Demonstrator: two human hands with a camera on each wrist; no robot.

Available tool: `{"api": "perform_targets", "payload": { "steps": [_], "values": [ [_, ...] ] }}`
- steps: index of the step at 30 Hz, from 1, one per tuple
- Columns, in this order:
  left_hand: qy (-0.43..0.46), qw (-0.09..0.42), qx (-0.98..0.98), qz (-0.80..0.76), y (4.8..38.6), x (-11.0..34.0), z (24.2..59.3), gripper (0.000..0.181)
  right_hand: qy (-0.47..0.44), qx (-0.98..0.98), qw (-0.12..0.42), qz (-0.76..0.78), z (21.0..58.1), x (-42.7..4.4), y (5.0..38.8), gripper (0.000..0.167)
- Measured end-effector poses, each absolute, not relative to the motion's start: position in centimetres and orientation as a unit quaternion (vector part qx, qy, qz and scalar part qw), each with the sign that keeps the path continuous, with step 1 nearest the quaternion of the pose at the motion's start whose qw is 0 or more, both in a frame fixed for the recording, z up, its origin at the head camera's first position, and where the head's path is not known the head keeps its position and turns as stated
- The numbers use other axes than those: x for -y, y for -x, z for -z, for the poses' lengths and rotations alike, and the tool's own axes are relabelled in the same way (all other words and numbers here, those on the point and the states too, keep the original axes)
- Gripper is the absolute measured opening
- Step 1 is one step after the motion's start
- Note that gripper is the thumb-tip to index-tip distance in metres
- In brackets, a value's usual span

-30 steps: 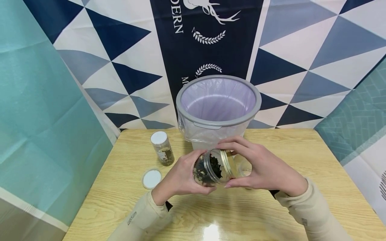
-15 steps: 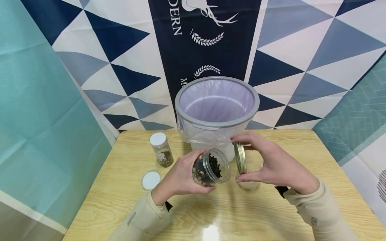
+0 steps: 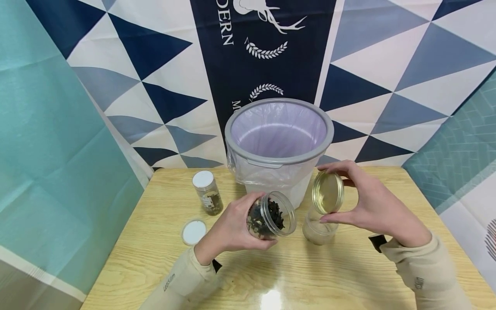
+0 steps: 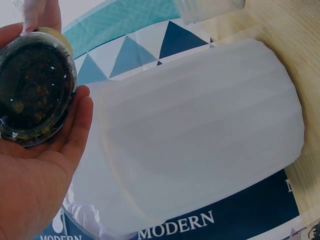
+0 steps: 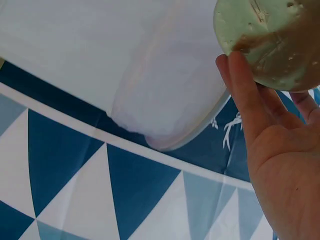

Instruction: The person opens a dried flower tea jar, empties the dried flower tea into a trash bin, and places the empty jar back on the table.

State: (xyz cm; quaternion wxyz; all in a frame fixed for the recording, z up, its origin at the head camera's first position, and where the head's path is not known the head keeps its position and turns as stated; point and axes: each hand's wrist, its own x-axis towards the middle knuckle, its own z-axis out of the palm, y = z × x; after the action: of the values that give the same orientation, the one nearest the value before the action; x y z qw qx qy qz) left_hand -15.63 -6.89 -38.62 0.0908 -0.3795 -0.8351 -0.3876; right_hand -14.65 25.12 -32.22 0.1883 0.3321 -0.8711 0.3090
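My left hand point(image 3: 236, 226) grips a clear jar point(image 3: 267, 215) of dark dried leaves, tilted with its uncovered mouth to the right. In the left wrist view the jar's base point(image 4: 35, 90) faces the camera, fingers curled round its side. A gold lid point(image 3: 327, 192) is pinched by its rim between thumb and fingers of my right hand point(image 3: 368, 202), its inner side turned toward the head camera. The right wrist view shows the lid's outer face point(image 5: 272, 45). Below the lid a clear empty-looking jar point(image 3: 318, 232) stands on the table.
Behind the hands stands a bin point(image 3: 279, 161) with a grey rim and a plastic liner. To the left on the wooden table point(image 3: 147, 254) are a white-capped jar point(image 3: 208, 193) with some contents and a round white lid point(image 3: 194, 232).
The gold lid has come off the jar of leaves. My right hand has carried it to the right and turned its inner side to view. The left hand holds nearly still.
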Motion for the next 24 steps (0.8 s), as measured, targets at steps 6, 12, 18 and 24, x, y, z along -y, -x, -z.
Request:
{"api": "perform_targets", "payload": {
  "steps": [6,12,18,24],
  "values": [
    [0.38,0.096,0.836,0.384,15.6,6.9,38.7,0.091,-0.318,0.878,0.201,-0.294,32.2,-25.8,14.7,0.112],
    [0.378,0.092,0.838,0.384,15.6,6.9,38.8,0.092,-0.316,0.884,0.213,-0.272,32.4,-26.1,14.7,0.115],
    [0.372,0.084,0.837,0.392,15.6,7.0,38.7,0.093,-0.307,0.889,0.216,-0.264,32.6,-26.2,14.6,0.11],
    [0.371,0.078,0.836,0.397,15.5,7.0,38.9,0.094,-0.305,0.893,0.216,-0.25,33.2,-26.4,14.9,0.111]
  ]
}}
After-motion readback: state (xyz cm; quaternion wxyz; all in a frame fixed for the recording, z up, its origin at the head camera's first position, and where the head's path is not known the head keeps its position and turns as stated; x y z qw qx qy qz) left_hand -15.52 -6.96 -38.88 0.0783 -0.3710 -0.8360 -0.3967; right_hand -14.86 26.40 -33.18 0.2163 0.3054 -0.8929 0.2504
